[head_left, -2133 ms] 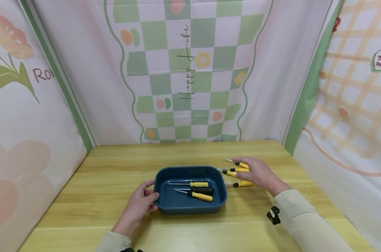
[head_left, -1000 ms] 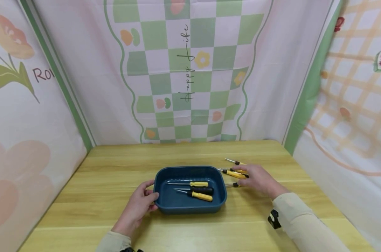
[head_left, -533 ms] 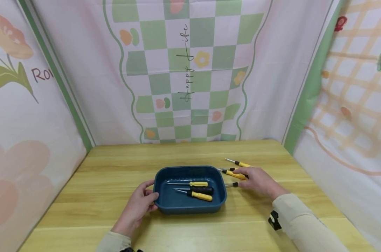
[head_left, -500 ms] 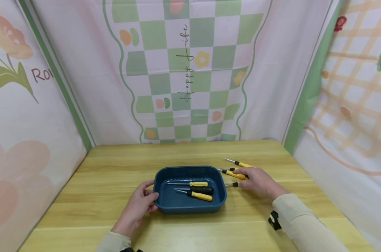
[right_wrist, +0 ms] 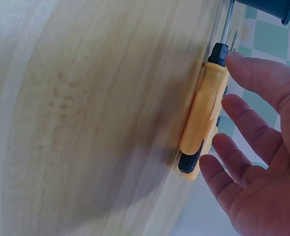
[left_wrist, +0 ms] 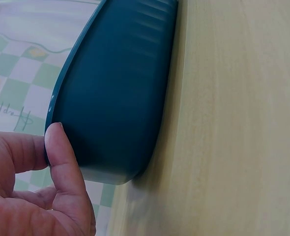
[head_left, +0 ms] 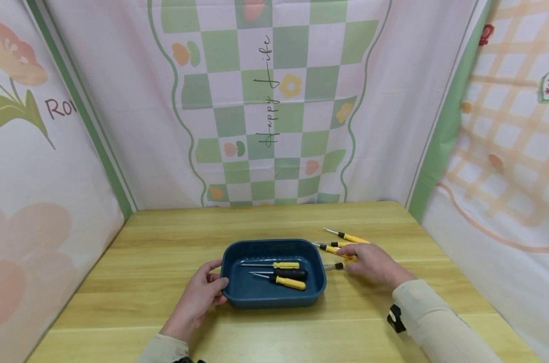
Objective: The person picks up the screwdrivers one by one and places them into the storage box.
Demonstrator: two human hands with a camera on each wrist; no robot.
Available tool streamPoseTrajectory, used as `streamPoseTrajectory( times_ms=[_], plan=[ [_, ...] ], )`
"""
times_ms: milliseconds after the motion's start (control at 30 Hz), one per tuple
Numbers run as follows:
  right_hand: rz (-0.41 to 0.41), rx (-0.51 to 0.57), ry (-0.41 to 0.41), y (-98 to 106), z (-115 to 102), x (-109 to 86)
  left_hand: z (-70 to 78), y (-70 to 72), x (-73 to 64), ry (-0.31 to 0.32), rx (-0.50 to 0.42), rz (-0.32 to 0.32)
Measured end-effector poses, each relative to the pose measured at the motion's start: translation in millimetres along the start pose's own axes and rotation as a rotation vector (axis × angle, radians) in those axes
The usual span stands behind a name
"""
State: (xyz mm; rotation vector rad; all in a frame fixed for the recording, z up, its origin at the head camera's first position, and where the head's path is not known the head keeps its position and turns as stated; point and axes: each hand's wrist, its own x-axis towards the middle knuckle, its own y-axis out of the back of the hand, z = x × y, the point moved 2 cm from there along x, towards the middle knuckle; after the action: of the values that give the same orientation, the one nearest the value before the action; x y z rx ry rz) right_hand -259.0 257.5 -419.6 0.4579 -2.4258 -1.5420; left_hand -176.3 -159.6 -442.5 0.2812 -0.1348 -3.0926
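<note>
Just right of the blue box (head_left: 274, 303), nearest yellow-handled screwdriver (right_wrist: 203, 110) lies on the desk (head_left: 274, 338). My right grip (head_left: 370, 259) beside it, fingers loose, holding nothing; left grip (head_left: 205, 288) pinches box's left rim. Best: wrap the handle, box braced.

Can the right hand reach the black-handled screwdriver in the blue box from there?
Probably yes. The right hand would have to go over the side of the blue box, but nothing covers that black handle.
</note>
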Motion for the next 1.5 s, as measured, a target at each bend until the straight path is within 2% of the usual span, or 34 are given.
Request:
streamPoseTrajectory(
  times_ms=[1100,1500],
  plan=[
    [-0.065,-0.033,-0.045,-3.9,3.8,-1.7,-0.3,-0.5,0.4,-0.003,-0.006,0.002],
    [-0.079,-0.047,-0.012,-2.3,3.5,-1.5,0.6,0.1,-0.1,0.002,0.000,0.002]
  ],
)
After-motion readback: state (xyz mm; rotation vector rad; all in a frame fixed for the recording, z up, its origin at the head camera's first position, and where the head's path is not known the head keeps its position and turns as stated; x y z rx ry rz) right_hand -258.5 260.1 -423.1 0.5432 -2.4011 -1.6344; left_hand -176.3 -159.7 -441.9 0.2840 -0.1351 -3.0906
